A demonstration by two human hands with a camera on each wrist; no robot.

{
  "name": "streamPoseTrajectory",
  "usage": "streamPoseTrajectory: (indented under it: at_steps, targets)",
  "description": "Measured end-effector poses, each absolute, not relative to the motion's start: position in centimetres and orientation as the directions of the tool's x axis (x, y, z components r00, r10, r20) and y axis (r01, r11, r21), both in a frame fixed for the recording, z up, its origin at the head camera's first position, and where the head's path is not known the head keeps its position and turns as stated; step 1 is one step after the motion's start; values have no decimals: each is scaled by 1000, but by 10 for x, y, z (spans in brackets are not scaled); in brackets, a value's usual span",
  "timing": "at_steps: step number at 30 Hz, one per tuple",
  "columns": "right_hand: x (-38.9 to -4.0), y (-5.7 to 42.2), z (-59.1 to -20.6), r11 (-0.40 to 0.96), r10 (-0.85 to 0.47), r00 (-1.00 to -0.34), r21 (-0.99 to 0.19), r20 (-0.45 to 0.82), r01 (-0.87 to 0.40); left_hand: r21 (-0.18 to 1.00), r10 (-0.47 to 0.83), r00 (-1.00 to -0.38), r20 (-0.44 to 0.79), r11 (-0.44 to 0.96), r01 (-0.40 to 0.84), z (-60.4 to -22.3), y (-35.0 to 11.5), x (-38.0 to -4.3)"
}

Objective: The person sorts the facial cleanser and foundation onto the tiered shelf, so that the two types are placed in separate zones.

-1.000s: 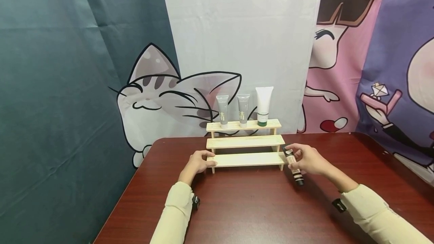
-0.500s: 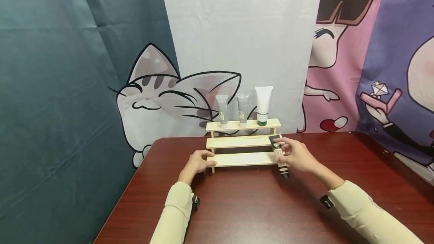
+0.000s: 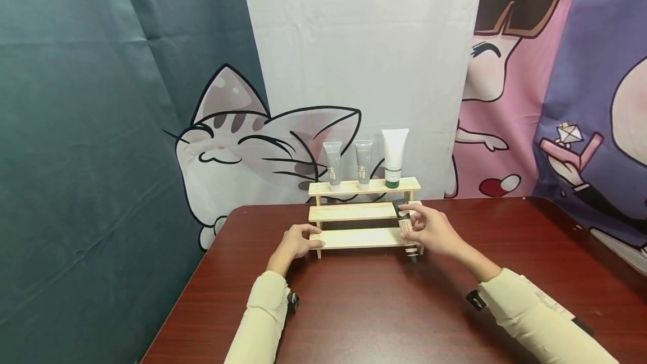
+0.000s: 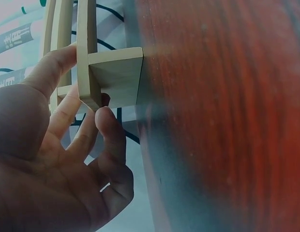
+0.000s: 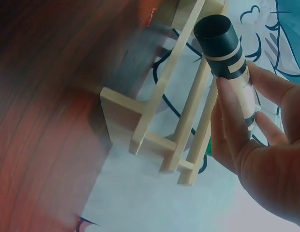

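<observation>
A three-tier pale wooden display rack (image 3: 361, 237) stands at the table's far side. My left hand (image 3: 297, 241) grips the left end of its lowest shelf; the left wrist view shows thumb and fingers around the plank's end (image 4: 87, 72). In my right hand (image 3: 438, 232) is a beige and black squeeze tube (image 3: 405, 224), pinched at its body. It tilts with its black cap (image 5: 217, 36) down, overlapping the right end of the two lower shelves in the head view. On the top shelf stand two grey tubes (image 3: 333, 166) (image 3: 363, 165) and a larger white tube (image 3: 393, 156) with a green cap.
The red-brown wooden table (image 3: 354, 308) extends around the rack toward me. A printed cartoon curtain (image 3: 364, 60) hangs close behind the table's far edge. Beside my right sleeve lies a partly hidden beige and black item (image 3: 556, 306).
My right hand has carried the tube leftward from beside the rack to in front of the lower shelves' right end, with the tube now steeper. The left hand stays on the rack.
</observation>
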State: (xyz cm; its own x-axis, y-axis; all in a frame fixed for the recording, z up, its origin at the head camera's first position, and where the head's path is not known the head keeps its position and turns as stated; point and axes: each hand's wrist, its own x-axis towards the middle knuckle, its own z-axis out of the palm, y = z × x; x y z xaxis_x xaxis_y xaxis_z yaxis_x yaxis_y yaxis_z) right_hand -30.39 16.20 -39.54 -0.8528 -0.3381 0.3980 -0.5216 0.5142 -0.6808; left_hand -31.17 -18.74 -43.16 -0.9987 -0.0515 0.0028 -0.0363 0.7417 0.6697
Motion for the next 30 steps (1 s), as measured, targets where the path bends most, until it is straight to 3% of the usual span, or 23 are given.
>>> streamPoseTrajectory:
  at_steps: [11,30]
  targets:
    - [-310,147,-398,433,-328,-812,-687,483,-584,661,-34,-999,20,751,-13,-431,-188,-313]
    - [-316,115,-409,424,-247,-766,-645,594,-636,677,-54,-999,-6,734,-44,-432,-186,-311]
